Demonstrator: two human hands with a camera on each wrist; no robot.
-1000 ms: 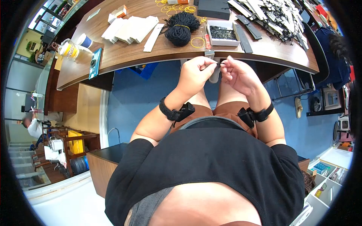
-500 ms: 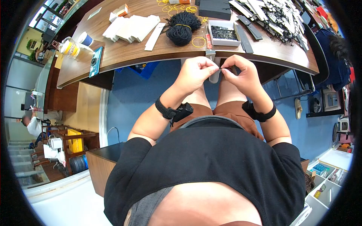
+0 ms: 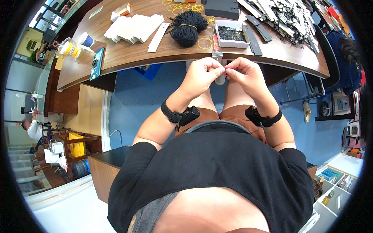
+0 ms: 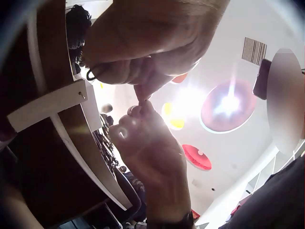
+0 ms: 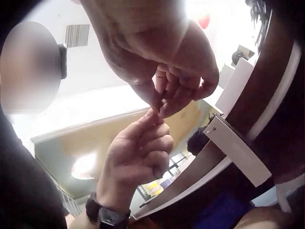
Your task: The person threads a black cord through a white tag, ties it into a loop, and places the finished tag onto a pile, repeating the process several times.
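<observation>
Black cord [image 4: 89, 74] loops out from the left fingers [image 4: 116, 72].

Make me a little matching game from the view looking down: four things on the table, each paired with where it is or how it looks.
1. Round bundle of black cord
2. Open white rectangular box
3. Blue-and-white cup
4. Tangled heap of white strips and black cords

A. beside a clear plastic jug
B. tied with a yellow band
C. rightmost of the four
D. holding small black pieces

Pairs: 1-B; 2-D; 3-A; 4-C
</observation>
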